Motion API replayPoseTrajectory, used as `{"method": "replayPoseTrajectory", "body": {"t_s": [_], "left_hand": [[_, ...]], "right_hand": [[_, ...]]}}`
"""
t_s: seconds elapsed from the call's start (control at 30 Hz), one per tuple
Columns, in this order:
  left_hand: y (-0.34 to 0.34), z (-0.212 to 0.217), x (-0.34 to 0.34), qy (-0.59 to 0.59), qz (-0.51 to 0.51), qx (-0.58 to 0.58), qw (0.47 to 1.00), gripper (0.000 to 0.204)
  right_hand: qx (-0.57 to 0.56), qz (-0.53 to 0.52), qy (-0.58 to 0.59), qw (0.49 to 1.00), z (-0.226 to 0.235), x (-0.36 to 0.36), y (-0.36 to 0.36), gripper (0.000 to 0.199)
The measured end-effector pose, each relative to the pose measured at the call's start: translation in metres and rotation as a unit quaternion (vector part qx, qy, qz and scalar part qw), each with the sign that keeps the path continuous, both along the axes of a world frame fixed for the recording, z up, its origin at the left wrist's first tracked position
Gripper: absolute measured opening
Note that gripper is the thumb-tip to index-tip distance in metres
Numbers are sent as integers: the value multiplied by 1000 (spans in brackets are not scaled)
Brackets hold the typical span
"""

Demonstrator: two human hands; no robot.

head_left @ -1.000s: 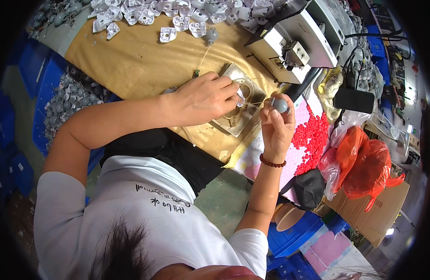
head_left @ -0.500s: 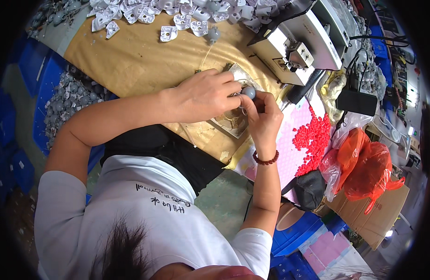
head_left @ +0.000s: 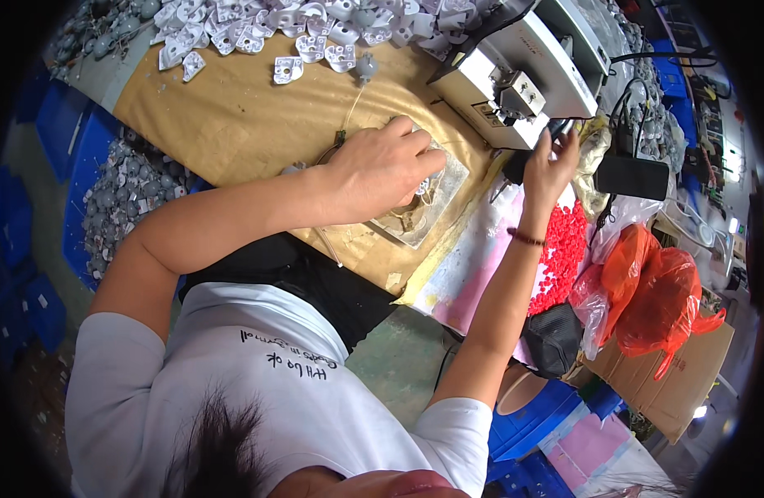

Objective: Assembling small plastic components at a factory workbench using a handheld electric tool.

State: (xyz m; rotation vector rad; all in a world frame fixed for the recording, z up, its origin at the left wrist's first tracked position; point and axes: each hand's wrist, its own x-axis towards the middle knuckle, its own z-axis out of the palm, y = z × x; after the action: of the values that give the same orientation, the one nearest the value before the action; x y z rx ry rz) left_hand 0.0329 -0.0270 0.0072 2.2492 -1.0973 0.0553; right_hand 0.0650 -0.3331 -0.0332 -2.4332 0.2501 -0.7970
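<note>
Left hand bent down, grasping the white part over the metal plate. Right hand extended forward beside the machine; whether it grasps anything cannot be determined.

Shirt: one, white, short-sleeved, with a pale bluish cast toward the hem; loose creases. Lettering: black, thin-stroked, handwritten in style, across the shirt front. Left sleeve: white, plain, ending above the elbow. Right sleeve: white, plain, same short cut. Lower garment: black, wrinkled at the lap. Bracelet: one strand, dark reddish-brown beads, right wrist. Hair: loose strands, wispy tips.
</note>
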Motion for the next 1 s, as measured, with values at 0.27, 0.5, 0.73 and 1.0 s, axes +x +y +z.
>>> {"method": "replayPoseTrajectory", "body": {"t_s": [0.27, 0.5, 0.73, 1.0], "left_hand": [[1, -7, -1, 20, 11, -14, 1000, 28], [3, -4, 0, 38, 9, -18, 999, 30], [0, -6, -2, 20, 16, -15, 1000, 29], [1, -11, -2, 13, 27, -35, 999, 28]], "right_hand": [[183, -8, -93, 979, 18, 7, 4, 50], [442, 302, -267, 801, 148, -4, 82, 61], [372, 286, -228, 853, 141, 52, 95, 60], [407, 257, -54, 875, 129, 15, 125, 69]]}}
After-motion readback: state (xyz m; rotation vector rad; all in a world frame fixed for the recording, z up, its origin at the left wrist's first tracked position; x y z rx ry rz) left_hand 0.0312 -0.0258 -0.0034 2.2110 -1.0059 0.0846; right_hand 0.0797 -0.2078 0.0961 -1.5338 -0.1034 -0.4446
